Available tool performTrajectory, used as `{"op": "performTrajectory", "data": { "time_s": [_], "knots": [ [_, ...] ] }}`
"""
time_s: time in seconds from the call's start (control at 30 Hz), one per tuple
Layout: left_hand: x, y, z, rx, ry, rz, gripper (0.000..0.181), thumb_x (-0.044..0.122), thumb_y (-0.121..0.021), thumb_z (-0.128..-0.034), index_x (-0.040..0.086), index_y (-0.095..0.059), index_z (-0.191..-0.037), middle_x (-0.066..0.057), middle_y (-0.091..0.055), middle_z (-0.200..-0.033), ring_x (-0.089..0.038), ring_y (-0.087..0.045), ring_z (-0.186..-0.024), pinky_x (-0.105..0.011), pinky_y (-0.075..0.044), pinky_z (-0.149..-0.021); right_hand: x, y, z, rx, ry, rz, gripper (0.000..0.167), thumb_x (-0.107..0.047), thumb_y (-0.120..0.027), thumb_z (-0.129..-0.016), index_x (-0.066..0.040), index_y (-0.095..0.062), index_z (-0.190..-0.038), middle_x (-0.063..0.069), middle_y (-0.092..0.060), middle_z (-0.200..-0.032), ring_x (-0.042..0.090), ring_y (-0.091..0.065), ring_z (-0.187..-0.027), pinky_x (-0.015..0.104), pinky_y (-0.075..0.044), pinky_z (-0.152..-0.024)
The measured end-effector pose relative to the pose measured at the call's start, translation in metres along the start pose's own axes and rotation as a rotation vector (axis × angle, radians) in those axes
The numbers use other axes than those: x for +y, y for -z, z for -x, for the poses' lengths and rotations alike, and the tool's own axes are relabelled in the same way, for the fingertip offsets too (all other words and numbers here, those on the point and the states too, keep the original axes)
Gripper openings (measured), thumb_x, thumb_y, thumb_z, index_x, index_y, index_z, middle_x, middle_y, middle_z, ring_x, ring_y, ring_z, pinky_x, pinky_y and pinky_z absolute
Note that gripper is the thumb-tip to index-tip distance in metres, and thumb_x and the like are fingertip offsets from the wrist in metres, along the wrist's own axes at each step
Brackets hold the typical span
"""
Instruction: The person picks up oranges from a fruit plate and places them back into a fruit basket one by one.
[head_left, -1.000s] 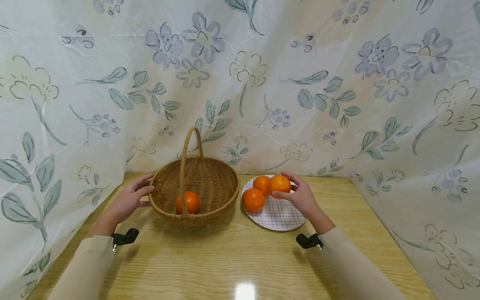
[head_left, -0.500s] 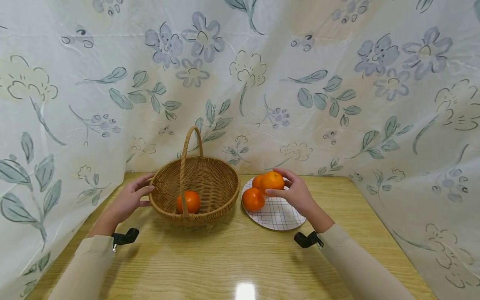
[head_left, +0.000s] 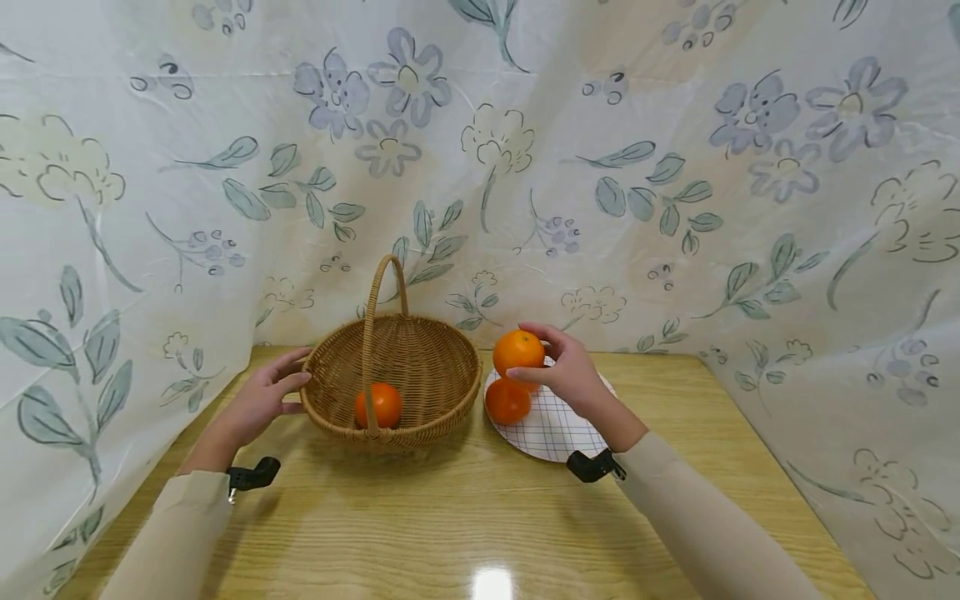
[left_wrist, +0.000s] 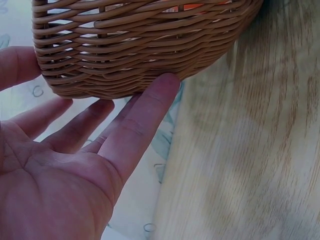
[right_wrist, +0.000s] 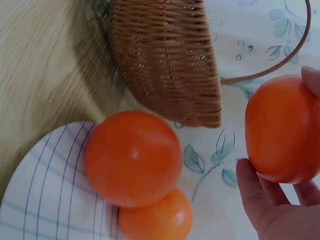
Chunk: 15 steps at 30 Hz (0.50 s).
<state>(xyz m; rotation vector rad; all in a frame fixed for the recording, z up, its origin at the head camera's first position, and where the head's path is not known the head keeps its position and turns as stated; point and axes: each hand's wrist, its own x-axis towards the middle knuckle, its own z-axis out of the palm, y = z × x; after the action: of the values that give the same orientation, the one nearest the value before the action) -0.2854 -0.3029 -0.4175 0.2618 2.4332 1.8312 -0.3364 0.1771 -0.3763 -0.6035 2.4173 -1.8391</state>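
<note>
In the head view my right hand holds an orange between thumb and fingers, raised above the left part of a checked plate. The right wrist view shows the held orange apart from the two oranges on the plate, the nearer and the farther. From the head, the farther one is mostly hidden. My left hand touches the outer left side of a wicker basket; its fingers are fairly straight against the weave. One orange lies inside the basket.
The basket's tall arched handle rises over its opening. Both stand on a wooden table, the plate close to the basket's right. A floral cloth hangs behind and at the sides.
My right hand has lifted the orange off the plate and carried it left, toward the basket. The left hand and the basket have stayed in place.
</note>
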Motion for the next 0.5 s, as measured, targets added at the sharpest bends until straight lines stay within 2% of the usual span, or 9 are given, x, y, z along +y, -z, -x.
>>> {"op": "performTrajectory", "data": {
  "time_s": [0.2, 0.37, 0.5],
  "knots": [
    [-0.001, 0.001, -0.001, -0.006, -0.007, 0.001, 0.064, 0.027, -0.045, -0.1112, 0.006, -0.017, -0.164, -0.034, -0.026, -0.161, -0.045, -0.045, -0.136, -0.037, -0.062, -0.088, -0.008, -0.011, -0.006, -0.005, 0.007, -0.035, 0.069, -0.016, -0.089, -0.08, -0.022, -0.059, -0.142, 0.005, -0.058, -0.139, 0.03, -0.06, -0.12, 0.036, -0.059, -0.094],
    [-0.003, 0.002, -0.002, -0.01, -0.015, 0.01, 0.064, 0.027, -0.046, -0.1109, 0.006, -0.017, -0.164, -0.033, -0.028, -0.161, -0.038, -0.049, -0.133, -0.038, -0.062, -0.087, -0.013, -0.02, -0.012, -0.007, 0.004, -0.054, 0.068, -0.016, -0.09, -0.078, -0.024, -0.061, -0.14, 0.003, -0.059, -0.138, 0.029, -0.061, -0.118, 0.037, -0.06, -0.091],
    [-0.004, 0.003, -0.002, -0.011, -0.01, 0.01, 0.064, 0.026, -0.046, -0.1109, 0.007, -0.017, -0.165, -0.032, -0.028, -0.161, -0.04, -0.048, -0.134, -0.039, -0.062, -0.088, -0.017, -0.028, -0.02, -0.024, 0.009, -0.066, 0.069, -0.017, -0.09, -0.078, -0.025, -0.061, -0.14, 0.003, -0.06, -0.139, 0.029, -0.061, -0.118, 0.037, -0.061, -0.088]
  ]
}}
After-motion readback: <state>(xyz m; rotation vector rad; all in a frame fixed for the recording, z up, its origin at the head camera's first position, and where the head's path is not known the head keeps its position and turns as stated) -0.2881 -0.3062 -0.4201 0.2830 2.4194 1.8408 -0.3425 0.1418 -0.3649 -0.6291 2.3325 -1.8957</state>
